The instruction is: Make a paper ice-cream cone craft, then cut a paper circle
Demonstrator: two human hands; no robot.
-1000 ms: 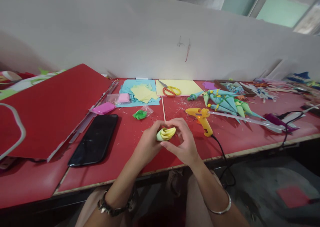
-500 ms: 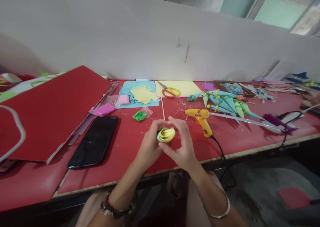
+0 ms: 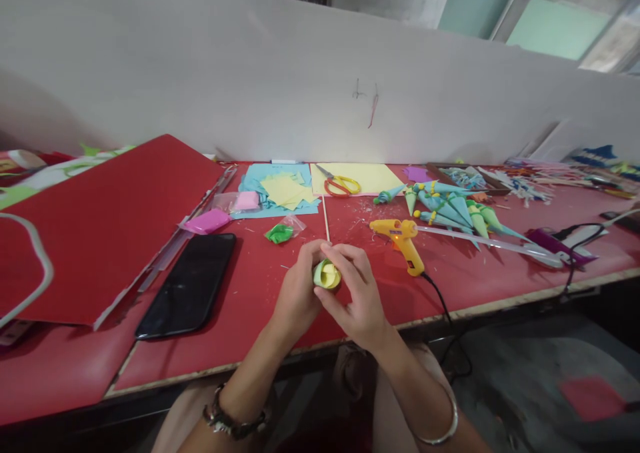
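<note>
A small roll of yellow and pale green paper (image 3: 327,275) is held between my two hands, above the front part of the red table. My left hand (image 3: 297,293) wraps round its left side. Thumb and fingers of my right hand (image 3: 356,293) curve about its right side and top edge. Coiled layers show at the roll's upper end; its lower part is hidden by my hands. A thin pale stick (image 3: 326,216) lies just beyond my fingers. To the right rests a yellow glue gun (image 3: 403,240) with a small orange light lit.
Black phone (image 3: 187,285) and red board (image 3: 110,233) lie left. Farther back are yellow paper pieces (image 3: 285,190), scissors (image 3: 340,183), green clay in a bag (image 3: 280,232) and a pink packet (image 3: 207,222). Several blue-green paper cones (image 3: 450,206) lie right. The glue gun's cord (image 3: 440,293) hangs over the table edge (image 3: 480,303).
My right hand has moved left and closed in on the paper roll. The roll looks more tightly coiled and narrower than before.
</note>
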